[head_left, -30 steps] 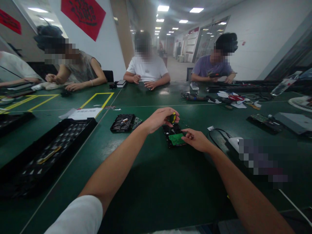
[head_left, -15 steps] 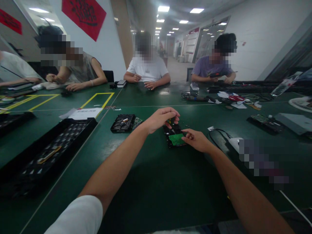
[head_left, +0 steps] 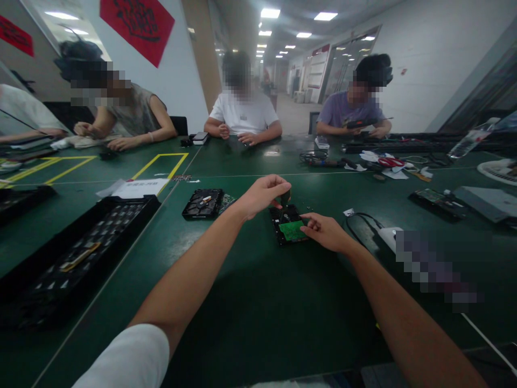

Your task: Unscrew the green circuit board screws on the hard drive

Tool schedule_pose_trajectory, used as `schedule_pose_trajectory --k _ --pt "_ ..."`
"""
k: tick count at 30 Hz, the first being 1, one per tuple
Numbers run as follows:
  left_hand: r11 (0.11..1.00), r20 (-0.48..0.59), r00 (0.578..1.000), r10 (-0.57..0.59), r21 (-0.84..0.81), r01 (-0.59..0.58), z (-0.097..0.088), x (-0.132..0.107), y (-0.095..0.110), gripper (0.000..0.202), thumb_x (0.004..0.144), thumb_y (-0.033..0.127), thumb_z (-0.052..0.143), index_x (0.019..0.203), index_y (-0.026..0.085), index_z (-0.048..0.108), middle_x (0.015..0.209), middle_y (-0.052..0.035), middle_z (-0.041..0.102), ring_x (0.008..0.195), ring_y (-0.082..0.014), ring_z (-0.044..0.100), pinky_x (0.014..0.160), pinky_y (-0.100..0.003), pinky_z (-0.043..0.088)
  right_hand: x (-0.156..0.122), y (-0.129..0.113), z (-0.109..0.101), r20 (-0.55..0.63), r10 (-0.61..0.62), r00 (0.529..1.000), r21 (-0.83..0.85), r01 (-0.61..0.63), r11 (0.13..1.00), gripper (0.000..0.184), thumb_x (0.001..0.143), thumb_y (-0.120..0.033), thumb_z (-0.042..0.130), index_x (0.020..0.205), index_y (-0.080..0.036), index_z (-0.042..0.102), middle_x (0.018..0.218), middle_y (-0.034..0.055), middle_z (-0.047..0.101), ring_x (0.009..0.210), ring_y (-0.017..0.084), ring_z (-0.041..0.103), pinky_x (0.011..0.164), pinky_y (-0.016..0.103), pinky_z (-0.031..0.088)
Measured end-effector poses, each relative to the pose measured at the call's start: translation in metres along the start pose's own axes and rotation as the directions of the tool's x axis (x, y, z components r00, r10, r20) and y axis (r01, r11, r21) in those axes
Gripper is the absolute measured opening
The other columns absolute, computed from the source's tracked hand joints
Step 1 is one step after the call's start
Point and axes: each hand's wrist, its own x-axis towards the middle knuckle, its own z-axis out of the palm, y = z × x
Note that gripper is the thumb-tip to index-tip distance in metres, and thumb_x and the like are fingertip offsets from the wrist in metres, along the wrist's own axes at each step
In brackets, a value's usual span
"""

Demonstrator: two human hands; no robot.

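Observation:
A black hard drive with a green circuit board facing up lies on the green table in front of me. My left hand is closed round a small dark screwdriver held upright over the drive's far end. My right hand rests at the drive's right edge with its fingers curled and pressed against it. A few tiny screws lie just beyond the drive.
A second hard drive lies to the left, and a long black tray nearer the left edge. A cable and white adapter sit to the right. Three people work at the table's far side, with tools and boards scattered there.
My left hand has turned the screwdriver; its yellow mark no longer shows. The hand sits slightly higher. My right hand has stayed on the drive.

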Motion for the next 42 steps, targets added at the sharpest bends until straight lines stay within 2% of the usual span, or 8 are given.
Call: schedule_pose_trajectory --k 7,14,17,21,26,34,38,42 --pt "0.999 0.125 0.992 0.008 -0.053 -0.001 0.0001 -0.0022 0.0034 0.021 0.099 0.031 0.055 0.104 0.015 0.068 0.098 -0.0111 0.070 0.092 -0.0190 0.069 0.063 -0.025 0.057 -0.0002 0.0015 0.0004 0.008 0.001 1.000 -0.005 -0.001 1.000 0.049 0.094 -0.043 0.063 0.136 -0.018 0.062 0.088 0.0037 0.069 0.072 0.017 0.062 0.067 0.030 0.048" --pt "0.998 -0.002 0.999 0.037 0.060 -0.037 0.0010 -0.0011 0.0008 0.020 0.093 0.033 0.067 0.094 0.014 0.061 0.096 -0.0116 0.073 0.083 -0.0162 0.069 0.061 -0.023 0.055 0.0005 0.0028 0.0005 0.012 -0.007 1.000 0.015 0.007 1.000 0.050 0.095 -0.043 0.062 0.137 -0.017 0.061 0.088 0.0037 0.069 0.072 0.017 0.063 0.067 0.031 0.048" --pt "1.000 0.024 0.999 0.020 0.019 -0.021 0.0010 -0.0010 0.0004 0.017 0.094 0.031 0.066 0.097 0.015 0.060 0.100 -0.0120 0.074 0.088 -0.0180 0.071 0.060 -0.022 0.054 0.0008 0.0026 -0.0001 0.006 -0.003 1.000 0.011 0.003 1.000 0.049 0.094 -0.043 0.063 0.136 -0.018 0.061 0.087 0.0033 0.069 0.072 0.017 0.063 0.067 0.031 0.048" --pt "1.000 0.099 0.995 0.017 -0.014 -0.015 0.0005 -0.0009 0.0006 0.020 0.096 0.034 0.061 0.095 0.014 0.065 0.096 -0.0107 0.072 0.086 -0.0174 0.070 0.060 -0.022 0.053 0.0004 0.0026 0.0000 0.006 -0.001 1.000 0.001 0.001 1.000 0.049 0.094 -0.044 0.063 0.136 -0.019 0.061 0.088 0.0035 0.070 0.072 0.017 0.063 0.067 0.030 0.048" --pt "0.988 0.093 0.995 -0.030 -0.145 0.044 -0.0009 -0.0010 0.0023 0.024 0.097 0.033 0.056 0.100 0.013 0.069 0.099 -0.0123 0.071 0.089 -0.0197 0.070 0.062 -0.025 0.056 -0.0005 0.0021 0.0009 -0.001 -0.007 1.000 -0.001 0.007 1.000 0.049 0.094 -0.045 0.063 0.136 -0.019 0.062 0.088 0.0037 0.071 0.072 0.017 0.064 0.068 0.031 0.049" --pt "0.997 -0.029 0.999 0.039 0.072 -0.037 -0.0032 0.0003 0.0005 0.025 0.091 0.040 0.069 0.100 0.016 0.068 0.092 -0.0063 0.068 0.084 -0.0160 0.066 0.062 -0.023 0.054 -0.0018 -0.0027 -0.0011 -0.005 0.011 1.000 -0.010 -0.011 1.000 0.048 0.094 -0.043 0.064 0.136 -0.020 0.062 0.089 0.0038 0.071 0.074 0.017 0.064 0.069 0.030 0.049" --pt "0.997 0.059 0.997 0.046 0.062 -0.050 -0.0029 0.0003 0.0008 0.025 0.094 0.039 0.064 0.102 0.016 0.071 0.094 -0.0076 0.069 0.087 -0.0167 0.067 0.061 -0.022 0.053 -0.0015 -0.0022 -0.0008 -0.004 0.022 1.000 -0.005 -0.022 1.000 0.049 0.094 -0.043 0.064 0.137 -0.019 0.062 0.090 0.0043 0.071 0.073 0.017 0.064 0.068 0.030 0.049" --pt "1.000 0.114 0.993 -0.012 -0.028 0.015 -0.0011 -0.0009 0.0022 0.026 0.095 0.039 0.061 0.098 0.015 0.070 0.101 -0.0114 0.072 0.090 -0.0183 0.070 0.062 -0.022 0.053 0.0003 0.0017 0.0003 0.013 0.012 1.000 0.010 -0.012 1.000 0.050 0.095 -0.044 0.063 0.137 -0.018 0.062 0.088 0.0036 0.070 0.072 0.017 0.063 0.067 0.030 0.049"
